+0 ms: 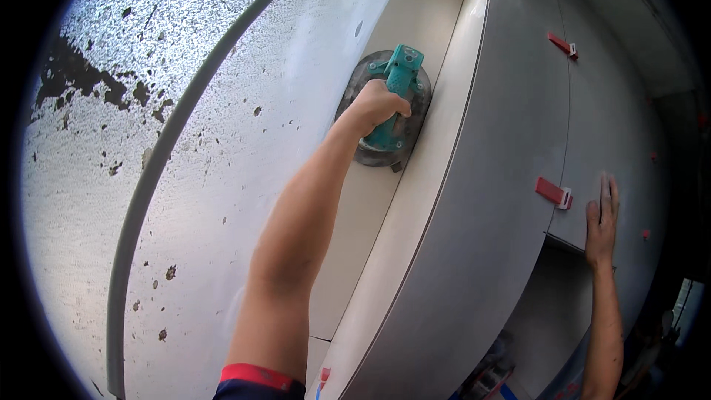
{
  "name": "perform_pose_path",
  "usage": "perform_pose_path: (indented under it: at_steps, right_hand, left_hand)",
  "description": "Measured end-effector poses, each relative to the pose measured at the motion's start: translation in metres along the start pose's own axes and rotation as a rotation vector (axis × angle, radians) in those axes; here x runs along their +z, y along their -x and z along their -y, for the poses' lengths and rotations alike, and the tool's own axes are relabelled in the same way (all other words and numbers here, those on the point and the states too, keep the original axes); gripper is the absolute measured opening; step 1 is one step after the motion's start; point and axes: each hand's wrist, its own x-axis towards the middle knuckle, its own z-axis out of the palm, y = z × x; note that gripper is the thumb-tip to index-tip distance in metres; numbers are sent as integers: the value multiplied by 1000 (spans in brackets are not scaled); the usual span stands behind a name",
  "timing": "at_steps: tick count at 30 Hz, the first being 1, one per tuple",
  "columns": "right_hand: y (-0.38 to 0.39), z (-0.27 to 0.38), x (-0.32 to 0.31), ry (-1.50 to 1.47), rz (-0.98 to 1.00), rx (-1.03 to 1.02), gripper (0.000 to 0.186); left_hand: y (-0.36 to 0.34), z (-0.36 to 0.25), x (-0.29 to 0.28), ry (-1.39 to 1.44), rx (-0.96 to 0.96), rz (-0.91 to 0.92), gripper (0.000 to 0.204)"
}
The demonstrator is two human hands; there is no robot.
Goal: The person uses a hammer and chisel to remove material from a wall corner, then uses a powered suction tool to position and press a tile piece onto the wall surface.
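My left hand point(379, 106) is wrapped round the teal handle of a tile vibrator point(402, 67). The tool's round grey pad lies against a narrow cream tile point(433, 0), close to the tile's right edge. My right hand point(603, 226) rests flat on a large grey tile point(603, 133), fingers stretched out, just beside the corner of an opening. Red levelling wedges point(549, 190) in white clips sit along the joint between the grey tiles, the lowest shown being a short way left of my right hand.
A grey strip point(170, 137) curves down the left over a pale, dark-spotted surface point(200, 252). Below my right hand is a recessed opening point(544, 296), with dim items at its lower end. A small red wedge point(324, 376) shows near the lower edge.
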Motion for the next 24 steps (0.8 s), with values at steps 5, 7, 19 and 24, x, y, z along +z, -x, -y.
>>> perform_pose_path:
  at_steps: [5,7,19,24]
  right_hand:
    - [2,-1,1,-50,7,14,67]
    - [1,1,0,-60,6,22,67]
    - [-2,-1,4,-50,-2,14,63]
    - [-4,-2,4,-41,-7,-15,63]
  left_hand:
    - [-2,1,1,33,-11,49,16]
    - [-2,2,0,34,-18,54,16]
    - [-15,15,-1,124,-11,110,19]
    - [-13,15,-3,187,-27,152,18]
